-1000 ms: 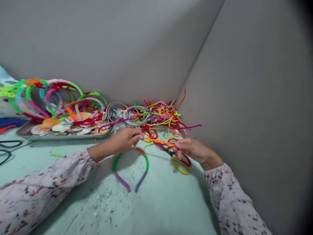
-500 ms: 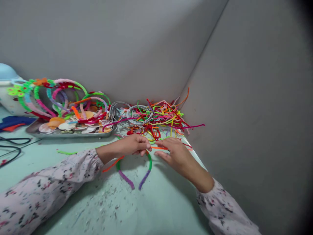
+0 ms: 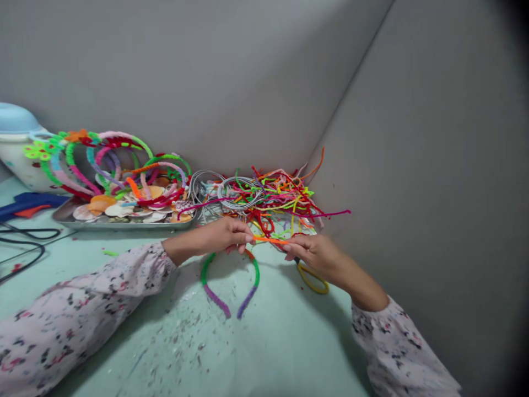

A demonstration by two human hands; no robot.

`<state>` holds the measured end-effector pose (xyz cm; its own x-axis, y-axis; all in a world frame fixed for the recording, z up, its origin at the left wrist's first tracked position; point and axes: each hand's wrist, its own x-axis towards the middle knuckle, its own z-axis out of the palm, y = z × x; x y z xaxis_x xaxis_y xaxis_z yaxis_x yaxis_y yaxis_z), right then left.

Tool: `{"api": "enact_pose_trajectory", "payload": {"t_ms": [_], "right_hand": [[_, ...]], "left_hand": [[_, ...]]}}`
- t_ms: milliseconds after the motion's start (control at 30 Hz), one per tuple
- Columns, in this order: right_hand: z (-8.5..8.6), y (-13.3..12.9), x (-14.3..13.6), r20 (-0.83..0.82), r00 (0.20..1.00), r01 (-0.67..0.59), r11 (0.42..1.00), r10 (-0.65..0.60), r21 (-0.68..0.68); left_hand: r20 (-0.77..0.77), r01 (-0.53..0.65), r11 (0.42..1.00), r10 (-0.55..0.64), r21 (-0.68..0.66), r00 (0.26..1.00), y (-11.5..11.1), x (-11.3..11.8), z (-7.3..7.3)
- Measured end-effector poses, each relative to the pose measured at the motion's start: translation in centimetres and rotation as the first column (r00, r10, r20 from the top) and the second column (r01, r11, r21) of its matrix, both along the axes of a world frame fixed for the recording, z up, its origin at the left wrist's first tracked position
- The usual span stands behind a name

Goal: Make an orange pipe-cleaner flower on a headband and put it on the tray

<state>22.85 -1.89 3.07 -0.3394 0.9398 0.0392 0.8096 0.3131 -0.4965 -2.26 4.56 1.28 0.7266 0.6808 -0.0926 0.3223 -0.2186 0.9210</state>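
Note:
An orange pipe cleaner (image 3: 269, 240) is stretched level between my two hands. My left hand (image 3: 230, 236) pinches its left end, and the fingertips of my right hand (image 3: 316, 253) are closed on the other end. Just below my left hand lies a headband (image 3: 210, 293) wrapped in green and purple fuzzy stems, with some orange near its top; my hand hides part of the arch. Under my right hand, a pair of scissors (image 3: 320, 288) shows a yellow handle loop on the table, its blades mostly covered.
A metal tray (image 3: 124, 225) at the back left holds shells and several finished headbands. To its right are coiled grey wires (image 3: 237, 193) and a heap of coloured pipe cleaners (image 3: 285, 193). A blue glue gun (image 3: 28, 204) with its cable and a lidded white container (image 3: 20, 160) stand far left.
My right hand has moved right and its fingers have closed on the orange pipe cleaner. The orange length left of my left hand no longer shows. The scissors' yellow loop has come into view.

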Motion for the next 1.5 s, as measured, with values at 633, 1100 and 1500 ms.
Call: {"api": "enact_pose_trajectory", "payload": {"t_ms": [633,1100,1500], "right_hand": [[-0.9,0.1,-1.0,0.117,0.989,-0.117,0.952,0.087,0.281],[-0.7,0.0,-0.4,0.086,0.996,-0.033,0.976,0.015,0.213],[-2.0,1.0,-2.7,0.129,0.988,-0.124,0.914,0.079,0.386]], "left_hand": [[0.034,0.072,0.99,-0.068,-0.119,0.997,0.1,0.2,-0.9],[-0.02,0.096,0.989,-0.099,-0.114,0.995,0.7,-0.7,-0.8],[0.006,0.044,0.998,-0.044,-0.043,0.999,0.2,0.7,-1.0]]}}
